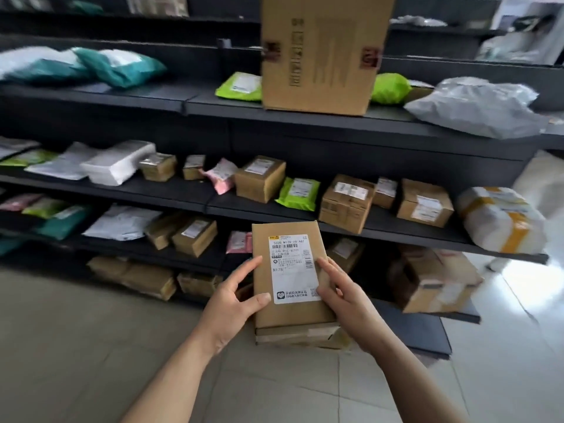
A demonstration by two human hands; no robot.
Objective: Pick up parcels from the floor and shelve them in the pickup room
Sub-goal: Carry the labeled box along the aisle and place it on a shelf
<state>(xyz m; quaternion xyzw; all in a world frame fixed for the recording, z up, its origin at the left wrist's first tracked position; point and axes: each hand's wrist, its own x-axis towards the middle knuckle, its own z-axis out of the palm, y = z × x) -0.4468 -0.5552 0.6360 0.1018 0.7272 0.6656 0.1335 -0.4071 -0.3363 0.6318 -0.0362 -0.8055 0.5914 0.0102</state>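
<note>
Hands: our left hand (235, 296) and right hand (341, 296) are gripping the parcel (291, 273) at 6 o'clock.
Shelves (335, 117): crowding 12 o'clock.
Risk: second box underneath, possibly loose, slipping.

The white shipping label (293, 268) on the flat cardboard parcel (291, 277) carries a top line that reads roughly "5028 N178-76 A01", with barcodes beneath it and small print too fine to make out. Lower on the label's left side stands "N178". At the label's foot sit a dark square logo, two lines of Chinese characters too small to read surely, and a QR code. Labels on the shelved parcels are too blurred to read.
</note>
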